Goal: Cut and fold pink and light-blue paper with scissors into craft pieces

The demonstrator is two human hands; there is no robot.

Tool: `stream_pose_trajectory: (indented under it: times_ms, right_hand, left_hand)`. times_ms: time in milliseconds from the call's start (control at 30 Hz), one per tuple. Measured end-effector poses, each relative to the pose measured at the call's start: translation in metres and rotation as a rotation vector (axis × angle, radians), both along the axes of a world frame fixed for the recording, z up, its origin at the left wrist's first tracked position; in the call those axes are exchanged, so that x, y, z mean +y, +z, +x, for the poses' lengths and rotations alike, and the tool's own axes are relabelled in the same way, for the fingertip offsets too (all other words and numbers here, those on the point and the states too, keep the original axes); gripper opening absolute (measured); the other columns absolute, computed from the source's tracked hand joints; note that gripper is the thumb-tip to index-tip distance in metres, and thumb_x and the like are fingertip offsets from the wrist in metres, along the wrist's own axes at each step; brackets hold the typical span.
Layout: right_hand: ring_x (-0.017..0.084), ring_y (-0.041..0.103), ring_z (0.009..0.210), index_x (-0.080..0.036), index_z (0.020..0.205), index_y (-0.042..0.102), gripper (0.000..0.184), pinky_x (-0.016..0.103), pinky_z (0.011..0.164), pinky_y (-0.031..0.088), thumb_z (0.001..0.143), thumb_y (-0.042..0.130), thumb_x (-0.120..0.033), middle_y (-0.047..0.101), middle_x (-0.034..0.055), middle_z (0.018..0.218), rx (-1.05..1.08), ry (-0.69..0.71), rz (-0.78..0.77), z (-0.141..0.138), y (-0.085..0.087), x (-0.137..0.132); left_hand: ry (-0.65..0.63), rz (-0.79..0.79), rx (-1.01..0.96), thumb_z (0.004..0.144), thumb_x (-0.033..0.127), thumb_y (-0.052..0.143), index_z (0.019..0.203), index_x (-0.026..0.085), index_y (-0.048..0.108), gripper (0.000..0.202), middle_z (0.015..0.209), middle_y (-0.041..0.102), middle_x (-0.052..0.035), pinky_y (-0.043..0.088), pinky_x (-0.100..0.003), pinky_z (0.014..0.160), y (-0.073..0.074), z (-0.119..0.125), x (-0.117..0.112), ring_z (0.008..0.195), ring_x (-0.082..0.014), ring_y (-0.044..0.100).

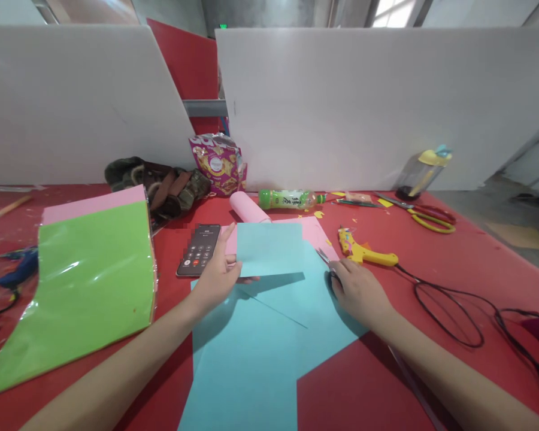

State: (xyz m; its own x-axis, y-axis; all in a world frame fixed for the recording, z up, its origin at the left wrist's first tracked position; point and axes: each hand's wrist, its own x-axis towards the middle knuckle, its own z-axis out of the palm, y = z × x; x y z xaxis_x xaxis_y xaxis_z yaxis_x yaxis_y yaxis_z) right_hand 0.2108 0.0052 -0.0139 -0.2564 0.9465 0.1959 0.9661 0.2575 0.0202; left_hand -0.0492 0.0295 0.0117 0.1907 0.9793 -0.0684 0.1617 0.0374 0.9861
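Note:
My left hand (220, 266) pinches the left edge of a small light-blue paper sheet (270, 248), lifted above the table. Scissors (324, 256) are in my right hand (357, 290), their blades pointing up and left, to the right of that sheet. Below both hands lie larger light-blue paper sheets (247, 371), one with a straight slit or edge across it. Pink paper (314, 230) shows behind the held sheet. Just left of my left hand is a phone (200, 251) with a call screen lit.
A yellow glue gun (368, 254) with a black cable (449, 287) lies at right. Green paper in plastic (99, 269) covers the left. Along the back are a snack bag (219, 164), a green-labelled bottle (290, 199), a pink roll (247, 206), large scissors (431, 218) and a clear yellow-lidded bottle (424, 173).

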Motion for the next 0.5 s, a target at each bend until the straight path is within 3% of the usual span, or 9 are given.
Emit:
stream_pose_trajectory:
  times_ms: [167, 367, 500]
  right_hand:
    - [0.021, 0.055, 0.077, -0.011, 0.092, 0.056, 0.02, 0.028, 0.063, 0.038, 0.08, 0.041, -0.011, 0.058, 0.0108, 0.086, -0.073, -0.082, -0.159, -0.0047, 0.0077, -0.0026]
    - [0.026, 0.054, 0.084, -0.012, 0.087, 0.057, 0.016, 0.031, 0.068, 0.038, 0.082, 0.043, -0.016, 0.057, 0.0123, 0.087, -0.154, -0.125, -0.109, -0.0058, 0.0099, -0.006]
    - [0.027, 0.055, 0.082, -0.012, 0.084, 0.056, 0.014, 0.032, 0.064, 0.038, 0.082, 0.044, -0.019, 0.058, 0.0146, 0.086, -0.196, -0.193, -0.096, -0.0061, 0.0092, -0.0085]
  left_hand:
    - [-0.033, -0.031, -0.059, 0.08, 0.018, 0.04, 0.135, 0.025, -0.009, 0.074, 0.097, 0.062, -0.0084, 0.054, -0.031, 0.064, -0.0017, 0.0019, -0.0028, 0.06, -0.0113, 0.063]
    - [-0.038, -0.037, -0.07, 0.08, 0.019, 0.039, 0.137, 0.022, 0.002, 0.068, 0.081, 0.063, -0.0026, 0.053, -0.031, 0.066, 0.0008, 0.0032, -0.0044, 0.061, -0.0111, 0.062]
    - [-0.036, -0.036, -0.056, 0.08, 0.019, 0.039, 0.137, 0.022, 0.004, 0.066, 0.082, 0.063, -0.0037, 0.053, -0.031, 0.065, 0.0022, 0.0041, -0.0049, 0.06, -0.0112, 0.062]
